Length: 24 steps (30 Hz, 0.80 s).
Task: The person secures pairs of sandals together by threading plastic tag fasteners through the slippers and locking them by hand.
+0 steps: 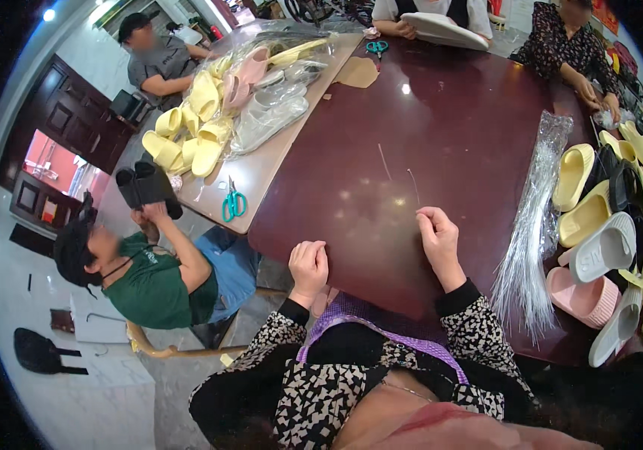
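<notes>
My right hand [439, 238] is at the near side of the dark red table [456, 142], thumb and forefinger pinched together. From its fingertips a thin pale strand [414, 186] runs away across the tabletop, its far end slightly bent. A second thin strand [384, 161] lies loose just beyond it, to the left. At the table's near edge, my left hand [309, 266] is closed with the fingers curled in; whatever it holds, if anything, is hidden. To the right of my right hand lies a long bundle of silvery strands [525, 262], partly in clear plastic wrap [554, 135].
Yellow, grey, pink and black slippers [603, 247] crowd the right side. More slippers [205, 94], some bagged, lie on a light board [280, 161] at left, with teal-handled scissors [234, 204]. Other scissors [376, 48] lie at the far edge. Several people sit around, some handling slippers.
</notes>
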Motion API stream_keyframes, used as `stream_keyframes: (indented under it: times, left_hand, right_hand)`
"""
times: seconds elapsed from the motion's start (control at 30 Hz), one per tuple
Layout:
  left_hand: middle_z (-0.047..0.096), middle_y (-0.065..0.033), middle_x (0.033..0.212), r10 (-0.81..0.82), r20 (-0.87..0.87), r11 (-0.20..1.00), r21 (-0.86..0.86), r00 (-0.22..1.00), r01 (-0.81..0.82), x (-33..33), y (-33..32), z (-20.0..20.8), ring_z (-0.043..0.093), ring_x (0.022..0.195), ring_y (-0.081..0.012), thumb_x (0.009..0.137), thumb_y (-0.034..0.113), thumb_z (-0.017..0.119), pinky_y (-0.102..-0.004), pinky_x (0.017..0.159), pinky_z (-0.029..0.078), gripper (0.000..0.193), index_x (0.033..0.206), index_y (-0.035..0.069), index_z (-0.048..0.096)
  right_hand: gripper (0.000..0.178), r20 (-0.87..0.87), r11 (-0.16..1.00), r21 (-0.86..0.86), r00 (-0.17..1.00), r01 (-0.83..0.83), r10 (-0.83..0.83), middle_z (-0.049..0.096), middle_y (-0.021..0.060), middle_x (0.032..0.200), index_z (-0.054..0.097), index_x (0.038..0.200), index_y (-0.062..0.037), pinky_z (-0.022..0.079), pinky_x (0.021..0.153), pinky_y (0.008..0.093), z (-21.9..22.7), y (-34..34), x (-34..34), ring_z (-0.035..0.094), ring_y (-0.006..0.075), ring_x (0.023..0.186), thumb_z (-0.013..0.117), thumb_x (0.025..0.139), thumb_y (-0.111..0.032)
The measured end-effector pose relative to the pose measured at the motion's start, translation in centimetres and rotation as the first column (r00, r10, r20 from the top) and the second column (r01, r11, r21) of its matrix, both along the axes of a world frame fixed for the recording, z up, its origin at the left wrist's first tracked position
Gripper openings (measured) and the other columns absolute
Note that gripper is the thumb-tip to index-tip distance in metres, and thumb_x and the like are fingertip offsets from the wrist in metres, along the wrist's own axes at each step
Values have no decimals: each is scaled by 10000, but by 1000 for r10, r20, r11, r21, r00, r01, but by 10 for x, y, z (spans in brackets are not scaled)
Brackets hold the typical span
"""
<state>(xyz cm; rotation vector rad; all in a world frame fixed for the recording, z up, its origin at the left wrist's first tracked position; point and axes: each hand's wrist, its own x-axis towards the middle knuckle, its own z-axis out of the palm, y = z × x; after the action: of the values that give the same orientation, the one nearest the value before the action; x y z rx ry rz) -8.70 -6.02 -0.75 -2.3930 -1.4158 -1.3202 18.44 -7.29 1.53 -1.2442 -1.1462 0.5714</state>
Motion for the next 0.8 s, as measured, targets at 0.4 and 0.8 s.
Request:
stream_keyframes:
  times: [0.4,0.8]
  left_hand:
    - [590,-115,764,12,-25,997,-72,1000,-14,-1,-4,6,566,720,-302,767,-5,572,-379,646,447,61,814,20,601]
    - [594,-153,939,-148,-3,989,-14,989,148,16,7,44,563,881,-322,772,10,603,-384,797,455,170,942,2,593]
  right_hand:
    - [87,-567,987,-2,813,-161,132,422,-41,611,563,913,-23,373,492,223,5,-3,11,370,46,506,511,922,-92]
    - [66,-608,970,219,792,104,52,438,-18,617,544,935,-19,391,504,225,20,1,34,391,64,520,506,921,-72]
